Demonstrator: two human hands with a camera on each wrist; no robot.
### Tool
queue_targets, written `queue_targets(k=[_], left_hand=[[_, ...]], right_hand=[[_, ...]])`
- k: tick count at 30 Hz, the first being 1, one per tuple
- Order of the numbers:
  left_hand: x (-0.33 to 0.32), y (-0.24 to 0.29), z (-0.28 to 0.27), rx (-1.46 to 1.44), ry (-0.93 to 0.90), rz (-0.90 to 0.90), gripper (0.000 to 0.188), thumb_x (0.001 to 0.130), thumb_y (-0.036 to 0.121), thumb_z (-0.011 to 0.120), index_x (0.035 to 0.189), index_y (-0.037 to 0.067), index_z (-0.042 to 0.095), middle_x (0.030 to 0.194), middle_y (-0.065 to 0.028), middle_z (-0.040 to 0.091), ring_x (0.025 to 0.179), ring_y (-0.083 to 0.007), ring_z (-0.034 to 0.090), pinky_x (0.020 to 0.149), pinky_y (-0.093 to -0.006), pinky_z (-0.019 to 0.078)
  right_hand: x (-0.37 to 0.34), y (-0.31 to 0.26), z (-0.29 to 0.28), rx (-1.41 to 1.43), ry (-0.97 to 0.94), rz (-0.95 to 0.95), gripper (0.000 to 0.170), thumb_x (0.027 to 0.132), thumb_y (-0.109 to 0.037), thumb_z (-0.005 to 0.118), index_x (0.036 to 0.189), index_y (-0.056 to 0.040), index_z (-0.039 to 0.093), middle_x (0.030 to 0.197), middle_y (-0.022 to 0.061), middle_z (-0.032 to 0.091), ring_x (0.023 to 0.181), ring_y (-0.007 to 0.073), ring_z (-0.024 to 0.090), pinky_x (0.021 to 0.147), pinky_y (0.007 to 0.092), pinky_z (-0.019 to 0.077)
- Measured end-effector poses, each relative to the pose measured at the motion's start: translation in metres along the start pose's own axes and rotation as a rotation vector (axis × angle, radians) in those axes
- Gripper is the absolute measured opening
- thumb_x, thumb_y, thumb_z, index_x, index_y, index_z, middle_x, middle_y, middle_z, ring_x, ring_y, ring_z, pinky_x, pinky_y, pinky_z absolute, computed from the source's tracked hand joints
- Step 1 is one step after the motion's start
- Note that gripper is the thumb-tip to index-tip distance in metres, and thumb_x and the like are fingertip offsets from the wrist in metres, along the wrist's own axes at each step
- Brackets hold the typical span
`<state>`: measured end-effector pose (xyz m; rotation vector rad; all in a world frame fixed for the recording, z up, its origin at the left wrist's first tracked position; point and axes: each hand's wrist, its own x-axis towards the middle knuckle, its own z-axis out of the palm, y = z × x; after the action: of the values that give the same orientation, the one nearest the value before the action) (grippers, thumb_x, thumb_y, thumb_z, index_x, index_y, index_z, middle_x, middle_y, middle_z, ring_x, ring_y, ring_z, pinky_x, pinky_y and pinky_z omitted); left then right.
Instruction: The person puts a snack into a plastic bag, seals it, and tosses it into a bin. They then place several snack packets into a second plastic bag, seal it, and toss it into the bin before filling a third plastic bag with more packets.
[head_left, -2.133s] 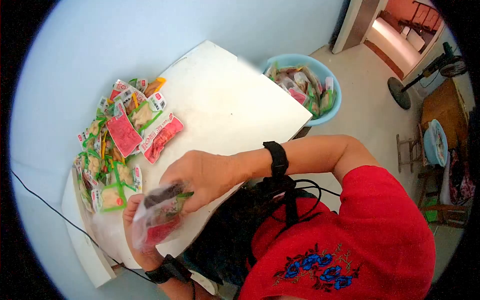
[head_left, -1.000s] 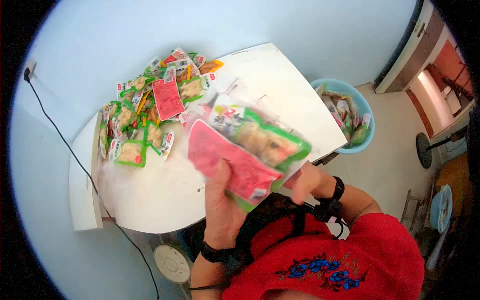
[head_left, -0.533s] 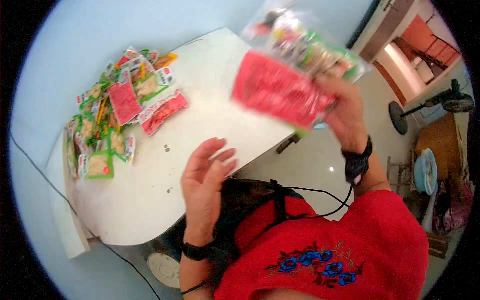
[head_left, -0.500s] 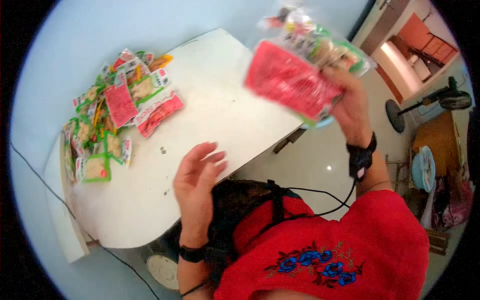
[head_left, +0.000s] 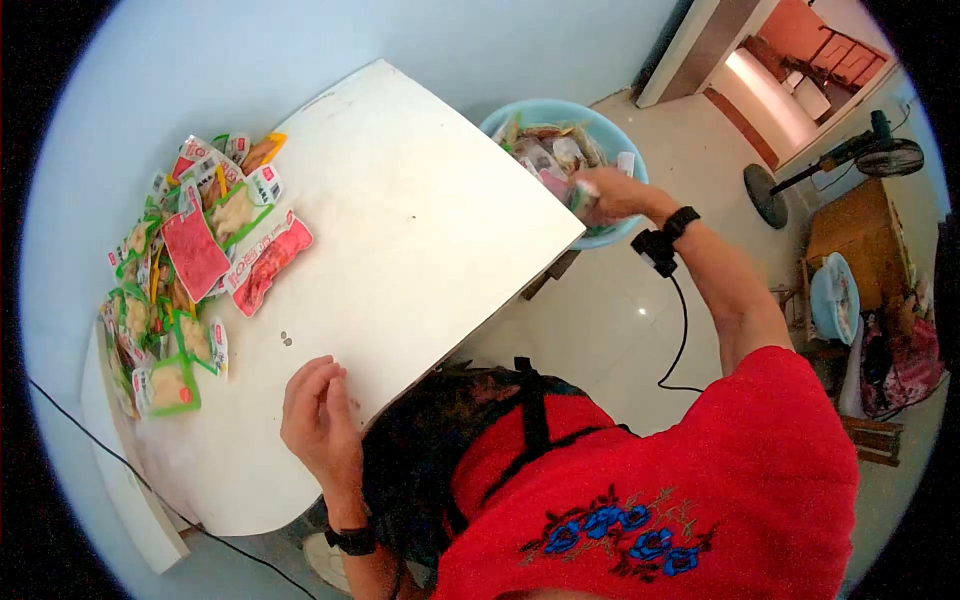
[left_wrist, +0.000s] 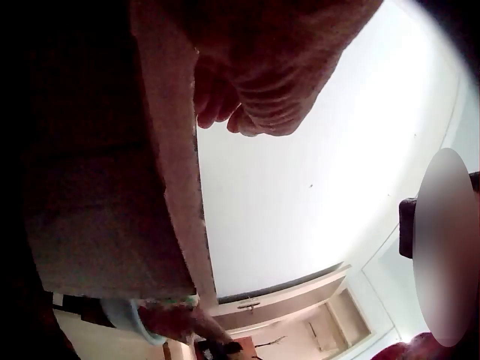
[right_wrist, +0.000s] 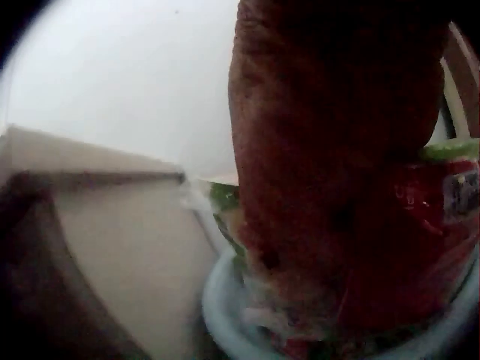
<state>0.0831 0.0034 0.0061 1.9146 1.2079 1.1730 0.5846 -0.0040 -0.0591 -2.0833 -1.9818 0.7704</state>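
Observation:
In the head view my right hand [head_left: 608, 194] is down at the blue basin [head_left: 630, 150], fingers curled on a clear bag of food packets [head_left: 581, 197]. The right wrist view has the hand close up, with a red packet [right_wrist: 427, 202] of that bag beside it and the basin's pale rim below. My left hand [head_left: 325, 415] holds nothing; its fingers hang loosely curled over the near edge of the white table [head_left: 430, 190]. To its upper left lies a pile of food packets [head_left: 195, 250], red, green-edged and yellow-edged, with a long red-and-white packet [head_left: 270, 262] on the pile's right side.
More bagged packets [head_left: 545, 150] fill the basin, which stands beyond the table's right corner. A black cable [head_left: 130, 470] runs along the table's left side. A floor fan [head_left: 770, 195] and a second blue basin [head_left: 835, 295] are at the right.
The bag of packets, first in both hands, passed to my right hand, which carried it right and down into the basin. My left hand let go and drew back over the table.

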Motion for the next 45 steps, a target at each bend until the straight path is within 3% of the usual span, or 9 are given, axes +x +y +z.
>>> queue_targets(k=[11,16,21,24,32,34,36,37,45], left_hand=[[-0.001,0.006,0.005,-0.001,0.004,-0.002,0.009,0.089,-0.004,0.060,0.095,-0.004,0.066,0.107,-0.0141,0.064,0.094,-0.0174,0.061,0.077,-0.0264,0.0527],[-0.002,-0.002,0.002,0.024,0.022,0.000,0.008,0.087,-0.004,0.061,0.094,-0.004,0.067,0.102,-0.0132,0.065,0.082,-0.0145,0.062,0.065,-0.0233,0.0525],[-0.005,-0.003,-0.004,-0.040,0.044,0.016,0.008,0.087,-0.002,0.063,0.092,-0.003,0.068,0.100,-0.0114,0.067,0.075,-0.0121,0.063,0.060,-0.0245,0.0524],[-0.001,-0.002,-0.002,-0.061,0.068,0.044,0.007,0.086,-0.001,0.064,0.092,-0.002,0.068,0.099,-0.0114,0.068,0.075,-0.0138,0.064,0.061,-0.0254,0.0526],[-0.001,0.001,-0.010,-0.202,0.050,-0.015,0.011,0.085,0.001,0.065,0.095,-0.002,0.068,0.098,-0.0124,0.068,0.085,-0.0195,0.066,0.072,-0.0282,0.0539],[-0.003,-0.003,-0.020,-0.190,0.067,-0.001,0.011,0.085,0.002,0.065,0.096,-0.002,0.068,0.098,-0.0125,0.068,0.085,-0.0195,0.066,0.073,-0.0283,0.0540],[-0.005,-0.012,-0.034,-0.120,0.090,0.038,0.011,0.086,0.001,0.064,0.096,-0.002,0.067,0.098,-0.0127,0.068,0.085,-0.0195,0.066,0.073,-0.0286,0.0541],[-0.006,-0.015,-0.041,-0.122,0.120,-0.011,0.011,0.086,0.001,0.064,0.096,-0.002,0.067,0.097,-0.0128,0.068,0.085,-0.0198,0.066,0.074,-0.0290,0.0541],[-0.025,-0.052,-0.129,0.210,0.480,-0.150,0.012,0.086,-0.001,0.063,0.097,-0.001,0.066,0.098,-0.0130,0.067,0.089,-0.0203,0.065,0.075,-0.0313,0.0552]], right_hand=[[0.091,0.103,0.130,0.545,0.168,-0.090,0.044,0.089,-0.025,0.060,0.125,-0.0020,0.053,0.129,0.0226,0.055,0.120,0.0362,0.053,0.102,0.0420,0.0412],[0.032,0.052,0.091,0.626,0.061,-0.006,0.065,0.101,-0.030,0.045,0.154,-0.0072,0.016,0.160,0.0098,0.013,0.146,0.0215,0.013,0.119,0.0346,0.0112],[0.033,0.102,0.077,0.500,-0.093,0.115,0.053,0.088,-0.020,0.064,0.133,0.0015,0.049,0.132,0.0161,0.056,0.118,0.0250,0.052,0.102,0.0351,0.0400],[0.016,0.035,0.055,-0.275,0.036,-0.166,0.054,0.082,-0.023,0.069,0.129,-0.0020,0.051,0.116,0.0226,0.064,0.106,0.0387,0.061,0.089,0.0436,0.0489],[0.024,0.099,0.083,-0.324,0.072,-0.325,0.046,0.086,-0.020,0.062,0.128,-0.0050,0.055,0.121,0.0228,0.061,0.113,0.0409,0.057,0.093,0.0474,0.0482],[0.033,0.066,0.025,-0.645,-0.153,0.046,0.043,0.083,-0.025,0.068,0.120,-0.0042,0.062,0.116,0.0195,0.065,0.104,0.0338,0.062,0.089,0.0435,0.0490],[0.015,-0.046,-0.028,-0.016,0.278,0.275,0.030,0.083,-0.019,0.066,0.104,0.0017,0.067,0.092,0.0202,0.068,0.080,0.0305,0.067,0.071,0.0396,0.0522],[0.047,0.024,-0.033,-0.324,0.639,-0.166,0.028,0.086,-0.017,0.064,0.106,0.0028,0.066,0.089,0.0173,0.068,0.076,0.0233,0.067,0.068,0.0371,0.0526],[0.039,-0.336,-0.067,0.668,0.117,-0.434,0.037,0.095,-0.024,0.060,0.122,0.0015,0.058,0.111,0.0147,0.066,0.090,0.0220,0.069,0.073,0.0321,0.0562]])
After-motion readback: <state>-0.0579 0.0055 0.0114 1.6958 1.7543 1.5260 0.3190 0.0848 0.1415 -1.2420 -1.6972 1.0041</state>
